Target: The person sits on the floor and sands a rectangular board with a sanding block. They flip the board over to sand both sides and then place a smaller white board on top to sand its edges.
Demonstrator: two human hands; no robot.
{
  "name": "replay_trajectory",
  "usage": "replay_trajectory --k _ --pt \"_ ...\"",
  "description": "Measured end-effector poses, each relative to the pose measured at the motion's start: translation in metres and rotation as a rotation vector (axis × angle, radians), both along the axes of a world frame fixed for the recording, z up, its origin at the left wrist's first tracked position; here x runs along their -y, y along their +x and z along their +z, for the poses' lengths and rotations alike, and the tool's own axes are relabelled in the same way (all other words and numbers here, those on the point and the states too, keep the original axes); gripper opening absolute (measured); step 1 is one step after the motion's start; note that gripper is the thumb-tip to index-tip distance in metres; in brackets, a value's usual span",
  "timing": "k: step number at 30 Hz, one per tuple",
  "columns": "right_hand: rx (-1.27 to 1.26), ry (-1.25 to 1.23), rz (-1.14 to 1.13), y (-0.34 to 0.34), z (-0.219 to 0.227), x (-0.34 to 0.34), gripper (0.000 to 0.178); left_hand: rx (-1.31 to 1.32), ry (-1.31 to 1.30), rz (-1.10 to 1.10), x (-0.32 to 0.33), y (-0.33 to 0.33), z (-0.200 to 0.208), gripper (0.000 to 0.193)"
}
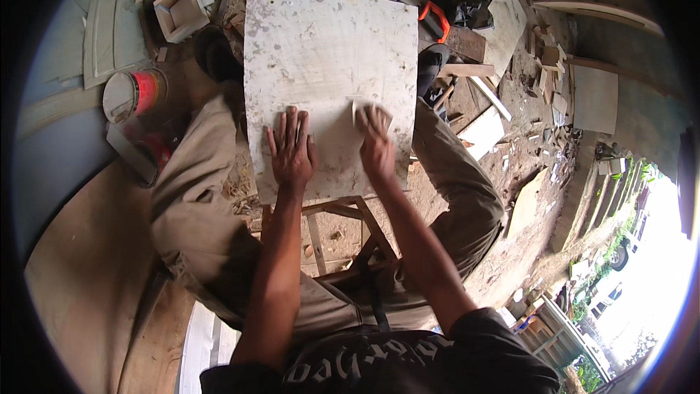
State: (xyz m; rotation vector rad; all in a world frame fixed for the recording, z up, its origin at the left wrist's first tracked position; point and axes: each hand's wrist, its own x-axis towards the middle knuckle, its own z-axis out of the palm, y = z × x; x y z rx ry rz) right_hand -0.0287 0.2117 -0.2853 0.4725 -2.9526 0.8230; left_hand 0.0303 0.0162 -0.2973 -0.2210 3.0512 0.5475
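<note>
A worn, whitish board point(332, 44) with grey stains lies flat between my knees, on top of a wooden frame point(315, 237). My left hand point(292, 153) is pressed palm down on its near left part, fingers spread, with nothing in the grip. To the right, my right hand point(376, 142) is closed over a small pale folded piece of sandpaper point(356, 111) and holds it against the board's surface. Motion smears the fingers of that hand, and most of the sandpaper is hidden beneath them.
Left of my leg stands a red and white bucket point(135, 95). A small wooden box point(180, 11) lies at the far left. Beyond the board's far right corner is an orange handle-like thing point(436, 20). Wood scraps point(485, 131) litter the dirt floor on the right.
</note>
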Motion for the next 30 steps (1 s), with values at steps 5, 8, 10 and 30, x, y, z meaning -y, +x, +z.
replay_trajectory --k 5,8,10,30 --pt "-0.07 0.175 -0.053 -0.201 -0.016 -0.007 0.052 0.009 0.002 -0.013 -0.005 -0.005 -0.002 0.06" --pt "-0.039 0.23 0.029 -0.262 0.005 0.001 0.05 0.005 0.027 0.006 -0.003 -0.007 0.003 0.06" --pt "-0.12 0.276 0.053 -0.249 -0.004 -0.01 0.05 0.019 0.023 0.001 -0.004 -0.008 0.001 0.059" --pt "-0.035 0.422 -0.03 -0.205 -0.018 -0.04 0.052 0.043 0.03 0.024 -0.002 -0.005 -0.002 0.061"
